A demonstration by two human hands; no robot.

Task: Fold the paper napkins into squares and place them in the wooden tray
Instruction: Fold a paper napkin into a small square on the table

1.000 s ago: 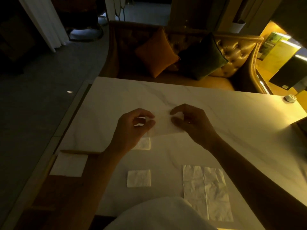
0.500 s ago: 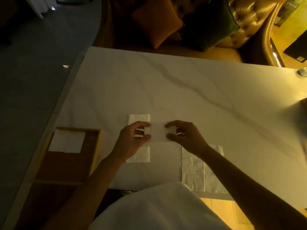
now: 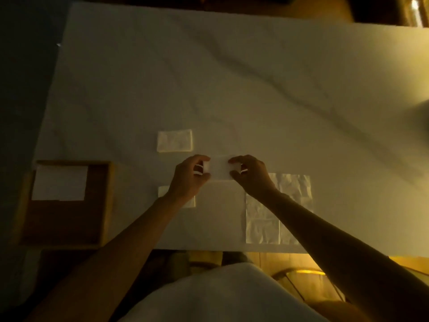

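A single head-worn camera looked almost straight down from above the seated person onto the white table, fairly close, its near edge low in frame and far edge at the top.

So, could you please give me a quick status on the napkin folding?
Both hands, left and right, pinching one napkin. Wooden tray holds one square. Nothing blocking.

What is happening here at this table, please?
A person is folding paper napkins. Both hands, left hand and right hand, pinch the ends of a half-folded napkin over the white table. One folded square already lies in the wooden tray. Two more squares wait on the table, one partly hidden under the left hand. An unfolded napkin lies at the near edge.
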